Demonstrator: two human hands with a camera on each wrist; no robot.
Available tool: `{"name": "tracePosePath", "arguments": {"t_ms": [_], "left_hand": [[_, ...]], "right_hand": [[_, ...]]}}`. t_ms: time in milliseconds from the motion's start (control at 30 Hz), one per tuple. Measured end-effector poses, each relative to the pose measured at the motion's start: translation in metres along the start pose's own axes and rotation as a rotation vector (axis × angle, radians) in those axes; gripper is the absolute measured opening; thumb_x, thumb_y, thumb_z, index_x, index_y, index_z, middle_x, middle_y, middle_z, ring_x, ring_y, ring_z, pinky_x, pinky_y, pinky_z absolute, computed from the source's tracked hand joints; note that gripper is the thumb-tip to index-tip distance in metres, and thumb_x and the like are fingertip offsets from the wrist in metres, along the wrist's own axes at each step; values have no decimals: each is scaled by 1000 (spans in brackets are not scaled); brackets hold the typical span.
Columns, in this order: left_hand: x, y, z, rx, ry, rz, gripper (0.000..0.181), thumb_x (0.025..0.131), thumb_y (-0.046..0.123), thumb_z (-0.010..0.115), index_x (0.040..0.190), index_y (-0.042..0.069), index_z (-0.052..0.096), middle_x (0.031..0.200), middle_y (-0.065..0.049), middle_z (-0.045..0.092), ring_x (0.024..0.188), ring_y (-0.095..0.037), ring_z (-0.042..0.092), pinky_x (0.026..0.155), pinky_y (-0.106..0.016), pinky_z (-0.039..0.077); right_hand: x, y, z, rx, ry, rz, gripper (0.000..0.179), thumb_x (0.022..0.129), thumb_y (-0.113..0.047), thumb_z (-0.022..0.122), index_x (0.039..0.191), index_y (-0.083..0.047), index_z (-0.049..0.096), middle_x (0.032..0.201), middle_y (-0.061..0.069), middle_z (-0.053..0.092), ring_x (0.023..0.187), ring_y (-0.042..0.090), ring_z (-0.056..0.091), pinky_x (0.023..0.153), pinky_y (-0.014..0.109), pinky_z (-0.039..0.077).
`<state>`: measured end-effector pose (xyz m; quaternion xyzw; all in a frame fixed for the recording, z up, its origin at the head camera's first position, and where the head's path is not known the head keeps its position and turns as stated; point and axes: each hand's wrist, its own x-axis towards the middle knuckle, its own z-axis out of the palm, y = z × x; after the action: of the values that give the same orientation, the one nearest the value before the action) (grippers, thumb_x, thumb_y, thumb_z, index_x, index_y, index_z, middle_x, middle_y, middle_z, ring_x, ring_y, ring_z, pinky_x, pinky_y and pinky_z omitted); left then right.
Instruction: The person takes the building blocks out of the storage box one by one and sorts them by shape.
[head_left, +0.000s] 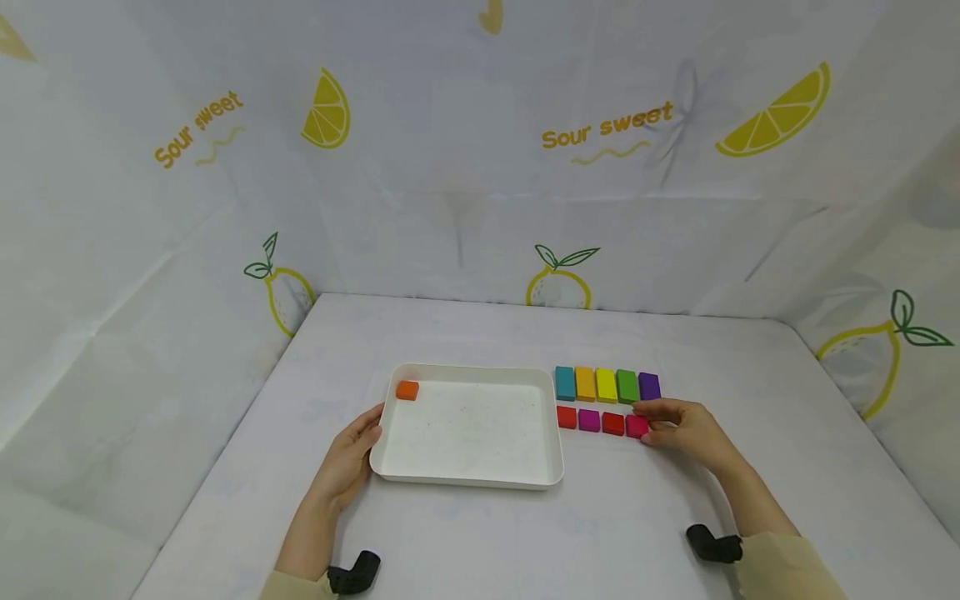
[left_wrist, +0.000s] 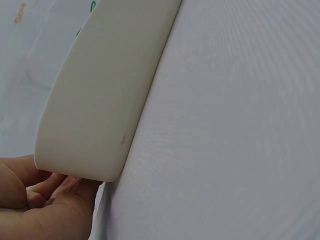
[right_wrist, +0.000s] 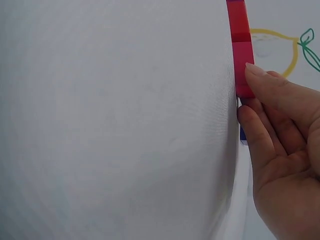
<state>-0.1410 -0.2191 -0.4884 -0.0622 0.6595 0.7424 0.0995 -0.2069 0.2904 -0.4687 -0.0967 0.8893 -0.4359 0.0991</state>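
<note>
A shallow white tray (head_left: 465, 479) lies on the table with a small orange block (head_left: 407, 390) in its far left corner. My left hand (head_left: 348, 454) rests against the tray's left side, fingers and thumb on the outer wall; the left wrist view has this hand (left_wrist: 55, 205) at the tray's end. To the right, my right hand (head_left: 690, 429) pinches a pink block (head_left: 637, 427) at the end of the near row. In the right wrist view the thumb lies on the pink block (right_wrist: 243, 62), with a red block (right_wrist: 239, 21) beside it.
Beside the pink block stand a red block (head_left: 612, 424), a magenta block (head_left: 588, 420) and another red block (head_left: 567, 417). Behind is a row of larger blocks: blue (head_left: 565, 383), orange-yellow, yellow, green and purple (head_left: 648, 385). A white lemon-printed cloth (head_left: 450, 183) encloses the table.
</note>
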Motion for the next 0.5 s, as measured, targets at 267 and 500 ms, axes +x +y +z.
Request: {"name": "tracePosePath", "arguments": {"t_ms": [267,500], "left_hand": [[-1,2,1,10,10,-3,50,107,9,33,156,5,24,164,-15,24,150,-27,25,98,-9,42],[-1,2,0,10,11,-5,50,107,10,34,156,5,24,164,-15,24,150,-26,25,98,-8,41]], "right_hand": [[-1,0,0,12,0,4,48,85,-19,77,128,-2,63,130,21,65,103,-13,54,86,6,48],[0,-5,0,-11,24,35,49,87,-22,75,131,-6,62,133,18,64,124,33,58,86,10,52]]}}
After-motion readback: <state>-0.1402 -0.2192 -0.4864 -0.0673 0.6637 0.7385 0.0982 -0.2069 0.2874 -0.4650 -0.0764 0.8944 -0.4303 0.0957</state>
